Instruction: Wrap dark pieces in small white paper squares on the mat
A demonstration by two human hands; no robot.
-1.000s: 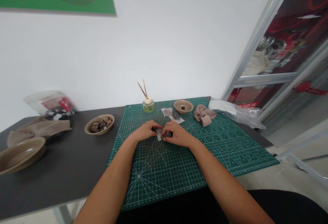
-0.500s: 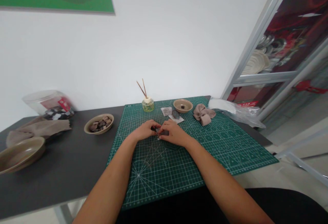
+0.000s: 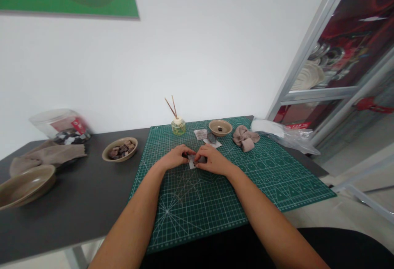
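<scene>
Close together over the green cutting mat (image 3: 191, 215), my two hands work at a small whitish square with grey smudges (image 3: 192, 163), which looks like paper or thin cloth. My left hand (image 3: 176, 157) pinches its left edge between thumb and fingertips. At its right side, my right hand (image 3: 212, 159) has its fingers closed around a dark grey piece (image 3: 202, 160), mostly hidden by the fingers. Beyond the hands lie two similar smudged squares, one flat (image 3: 200, 134) and one (image 3: 217, 144) partly under a dark grey oval piece (image 3: 211, 137).
A bowl with one dark bit (image 3: 220, 127), a bunched brown cloth (image 3: 245, 137), a reed diffuser (image 3: 178, 126) and a plastic bag (image 3: 285, 136) stand behind. On the left are a bowl of brownish chunks (image 3: 120, 149), a larger bowl (image 3: 27, 185), a cloth (image 3: 49, 157) and a clear jar (image 3: 61, 126).
My right hand has shifted slightly right, and more of the whitish square shows between the hands. My left hand has barely moved. The view has shifted a little.
</scene>
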